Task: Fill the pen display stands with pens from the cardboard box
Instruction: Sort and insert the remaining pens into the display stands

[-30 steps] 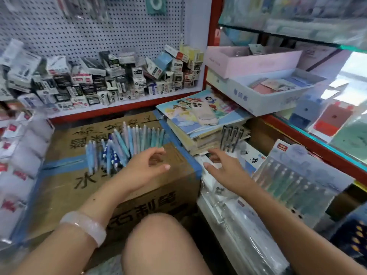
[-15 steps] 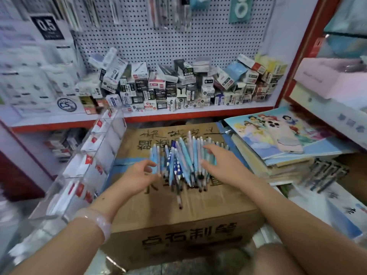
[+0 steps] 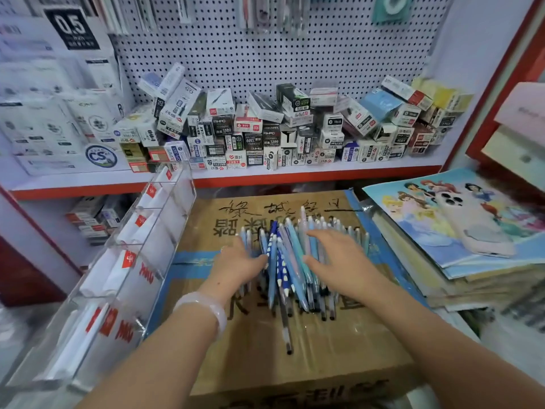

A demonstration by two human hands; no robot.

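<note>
Both hands frame a heap of pens (image 3: 290, 261) atop a sealed cardboard box (image 3: 259, 364): the left hand (image 3: 237, 265) presses the pile's left edge with fingers tucked among the barrels, grip uncertain, while the right hand (image 3: 334, 258) lies flat over the right side, fingers spread and relaxed. A clear acrylic pen display stand (image 3: 124, 278) leans just left of the box. A stack of cartoon-covered books (image 3: 460, 231) sits right, a phone (image 3: 474, 228) on top.
</note>
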